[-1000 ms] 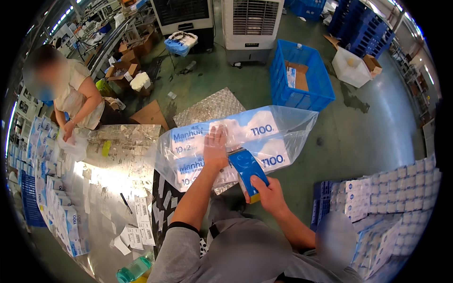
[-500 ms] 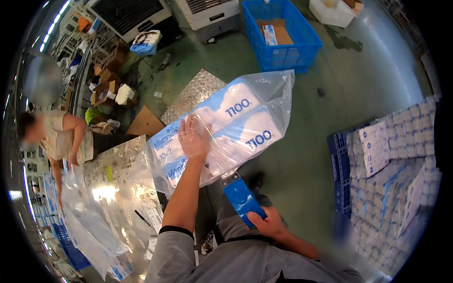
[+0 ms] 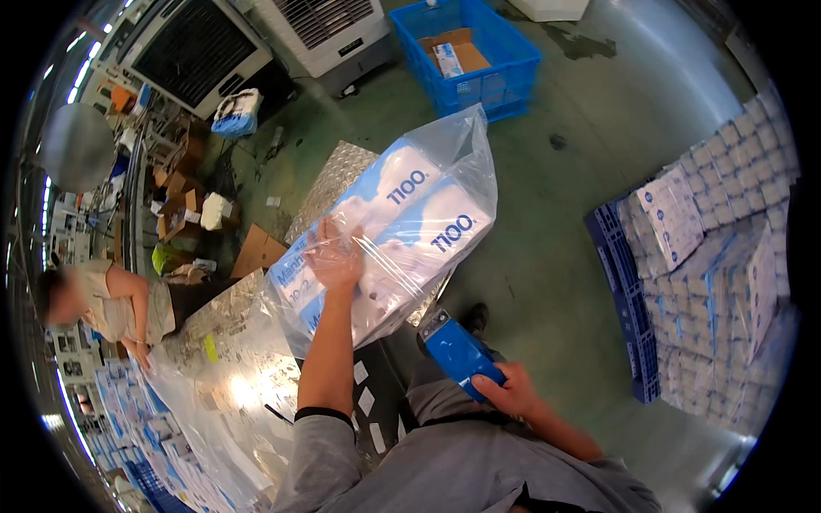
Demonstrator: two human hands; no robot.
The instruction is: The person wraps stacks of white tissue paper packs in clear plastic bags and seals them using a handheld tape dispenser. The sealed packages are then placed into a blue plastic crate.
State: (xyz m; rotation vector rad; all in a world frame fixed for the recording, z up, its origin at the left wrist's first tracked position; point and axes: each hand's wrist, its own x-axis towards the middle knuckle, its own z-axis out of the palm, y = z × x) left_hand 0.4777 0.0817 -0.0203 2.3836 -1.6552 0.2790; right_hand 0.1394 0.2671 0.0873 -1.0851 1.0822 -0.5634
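A clear plastic bag (image 3: 477, 141) encloses white-and-blue paper packs (image 3: 428, 201) and lies slanted over the end of the metal table. My left hand (image 3: 335, 261) presses flat on top of the bag, fingers apart, gripping nothing. Below the bag's near edge, my right hand (image 3: 509, 389) is closed around a blue tape dispenser (image 3: 462, 355). Its metal end points up and left toward the bag, with a small gap between them.
Left along the metal table (image 3: 227, 342), another person (image 3: 132, 299) handles clear plastic film (image 3: 192, 410). A pen lies on the tabletop. A blue crate (image 3: 492, 90) stands ahead on the floor. Right, a blue pallet (image 3: 629, 308) bears stacked wrapped packs (image 3: 718, 282).
The view has shifted, so crate and bag sit further left. My left hand stays on the bag. The tape dispenser has moved slightly away from the bag. The other person's arm has drawn in.
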